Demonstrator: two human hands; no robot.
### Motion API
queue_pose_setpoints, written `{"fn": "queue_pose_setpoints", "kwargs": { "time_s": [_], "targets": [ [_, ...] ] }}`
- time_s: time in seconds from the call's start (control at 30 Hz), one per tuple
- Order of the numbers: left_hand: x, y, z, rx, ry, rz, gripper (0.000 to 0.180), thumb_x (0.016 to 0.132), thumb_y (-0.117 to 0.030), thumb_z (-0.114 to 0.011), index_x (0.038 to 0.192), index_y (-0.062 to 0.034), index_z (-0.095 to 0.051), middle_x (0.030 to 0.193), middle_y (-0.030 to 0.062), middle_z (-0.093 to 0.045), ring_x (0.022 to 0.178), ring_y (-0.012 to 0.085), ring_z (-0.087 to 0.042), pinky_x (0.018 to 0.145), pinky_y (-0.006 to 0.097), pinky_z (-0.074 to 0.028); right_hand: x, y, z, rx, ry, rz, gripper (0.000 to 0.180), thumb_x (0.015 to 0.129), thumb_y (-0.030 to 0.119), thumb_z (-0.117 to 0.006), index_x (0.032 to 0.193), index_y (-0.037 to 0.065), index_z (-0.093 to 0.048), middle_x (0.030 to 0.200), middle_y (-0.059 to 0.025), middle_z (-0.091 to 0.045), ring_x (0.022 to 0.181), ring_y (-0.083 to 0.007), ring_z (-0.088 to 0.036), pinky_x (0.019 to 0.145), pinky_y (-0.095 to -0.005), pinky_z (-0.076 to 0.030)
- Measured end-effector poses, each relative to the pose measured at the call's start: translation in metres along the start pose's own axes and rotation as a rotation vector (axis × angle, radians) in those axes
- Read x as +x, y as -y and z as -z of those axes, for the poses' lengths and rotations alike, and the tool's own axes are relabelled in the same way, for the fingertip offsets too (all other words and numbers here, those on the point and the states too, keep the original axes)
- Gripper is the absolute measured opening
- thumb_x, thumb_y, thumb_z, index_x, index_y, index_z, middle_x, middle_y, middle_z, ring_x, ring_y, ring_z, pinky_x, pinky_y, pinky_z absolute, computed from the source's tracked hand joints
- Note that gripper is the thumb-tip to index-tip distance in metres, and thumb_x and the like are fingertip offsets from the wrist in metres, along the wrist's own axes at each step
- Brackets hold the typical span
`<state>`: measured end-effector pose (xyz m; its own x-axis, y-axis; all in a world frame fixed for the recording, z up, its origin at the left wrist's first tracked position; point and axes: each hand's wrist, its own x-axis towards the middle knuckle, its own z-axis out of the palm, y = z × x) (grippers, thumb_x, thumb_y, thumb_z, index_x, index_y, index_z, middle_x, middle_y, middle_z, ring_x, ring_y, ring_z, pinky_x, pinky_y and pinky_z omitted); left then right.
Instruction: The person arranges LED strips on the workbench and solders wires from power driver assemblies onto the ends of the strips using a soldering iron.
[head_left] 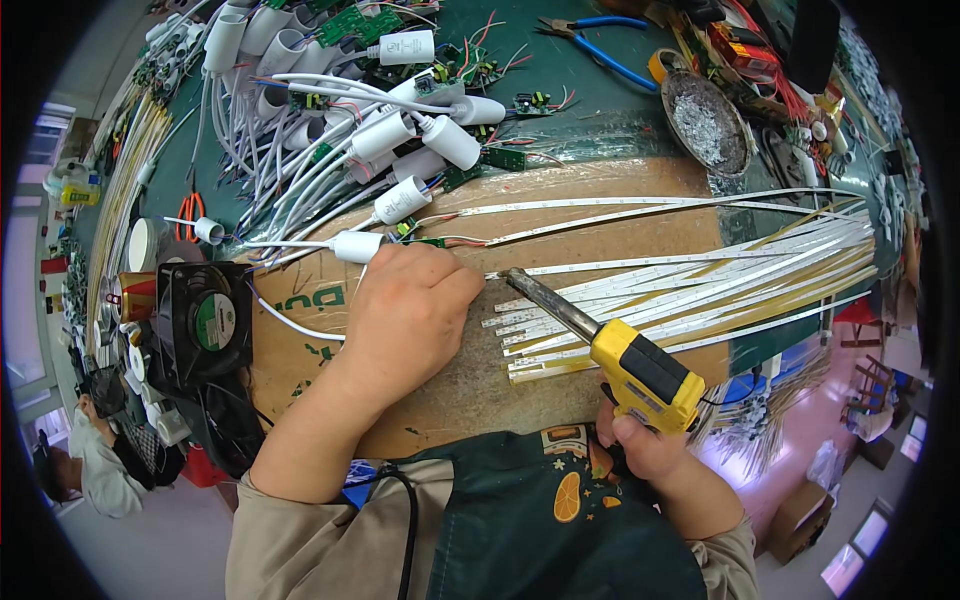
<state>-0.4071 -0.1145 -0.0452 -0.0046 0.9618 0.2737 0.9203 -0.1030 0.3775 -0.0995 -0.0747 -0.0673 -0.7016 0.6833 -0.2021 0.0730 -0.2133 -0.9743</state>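
Looking down through the head view, we seem to be at the soldering step, joining driver wires to the ends of the light strips. Our right hand (645, 445) is closed around the handle of a yellow-and-black soldering gun (655, 378), its metal barrel pointing up and leftward so that the tip sits just beside our left hand (415, 300). That left hand is curled, knuckles up, with the fingertips tucked out of sight — we cannot tell what it pinches. The two hands are apart, with the gun's barrel bridging the gap.

The nearest light strip (590, 266) has its end right by our left fingers, over a brown cardboard sheet (450, 405) on the table (590, 95). Just beyond the knuckles lie a white housing (355, 246) and a small green board (432, 242). Two strips farther up appear already wired; the loose strip bundle (600, 320) lies to the right.

As we judge it, the next move calls for steadying the wire against the strip's end pad and bringing the hot tip onto it briefly — keeping our left fingers clear of the metal.
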Motion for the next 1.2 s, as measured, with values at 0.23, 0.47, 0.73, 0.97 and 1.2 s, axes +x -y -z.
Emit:
{"fn": "queue_pose_setpoints", "kwargs": {
  "time_s": [0.23, 0.47, 0.73, 0.97, 1.2],
  "targets": [
    [0.000, 0.001, -0.001, -0.047, -0.007, 0.006, 0.019, 0.074, -0.001, -0.072, 0.091, -0.0086, -0.069, 0.086, 0.0078, -0.065, 0.084, 0.0295, -0.064, 0.077, 0.041, -0.051, -0.002, -0.003, 0.002, -0.019, 0.021, 0.017, 0.062, 0.091, 0.025, -0.069, 0.139, -0.005, -0.044, 0.096, -0.0136, -0.063, 0.060, -0.0161, -0.056, 0.053, -0.0286, -0.047],
    [0.000, 0.001, -0.001, -0.038, 0.011, 0.008, 0.019, 0.074, 0.000, -0.071, 0.091, -0.0082, -0.070, 0.087, 0.0079, -0.065, 0.085, 0.0297, -0.064, 0.076, 0.041, -0.052, -0.002, -0.002, 0.001, 0.003, 0.020, 0.000, 0.064, 0.091, 0.025, -0.070, 0.142, -0.003, -0.043, 0.107, -0.0149, -0.063, 0.062, -0.0164, -0.057, 0.054, -0.0293, -0.048],
    [0.000, 0.001, -0.002, -0.042, 0.019, -0.015, 0.018, 0.072, -0.001, -0.070, 0.089, -0.0069, -0.068, 0.086, 0.0087, -0.064, 0.085, 0.0303, -0.063, 0.077, 0.041, -0.052, 0.001, 0.005, -0.004, 0.138, 0.013, -0.068, 0.061, 0.088, 0.025, -0.072, 0.136, -0.003, -0.046, 0.077, -0.0117, -0.059, 0.062, -0.0171, -0.056, 0.054, -0.0295, -0.047],
    [0.000, -0.001, -0.001, -0.028, 0.031, -0.014, 0.017, 0.072, -0.002, -0.070, 0.089, -0.0068, -0.068, 0.086, 0.0093, -0.062, 0.086, 0.0303, -0.063, 0.077, 0.041, -0.052, 0.001, 0.002, -0.005, 0.104, -0.005, -0.077, 0.061, 0.088, 0.025, -0.073, 0.136, -0.003, -0.046, 0.103, -0.0123, -0.060, 0.063, -0.0174, -0.058, 0.055, -0.0304, -0.049],
    [-0.001, -0.002, -0.002, -0.028, 0.010, -0.020, 0.017, 0.073, -0.002, -0.070, 0.088, -0.0066, -0.068, 0.086, 0.0096, -0.062, 0.085, 0.0305, -0.063, 0.077, 0.041, -0.052, 0.003, 0.006, -0.006, 0.100, -0.002, -0.099, 0.058, 0.088, 0.028, -0.073, 0.130, -0.004, -0.048, 0.087, -0.0114, -0.060, 0.060, -0.0163, -0.056, 0.054, -0.0289, -0.047]
  ]
}}
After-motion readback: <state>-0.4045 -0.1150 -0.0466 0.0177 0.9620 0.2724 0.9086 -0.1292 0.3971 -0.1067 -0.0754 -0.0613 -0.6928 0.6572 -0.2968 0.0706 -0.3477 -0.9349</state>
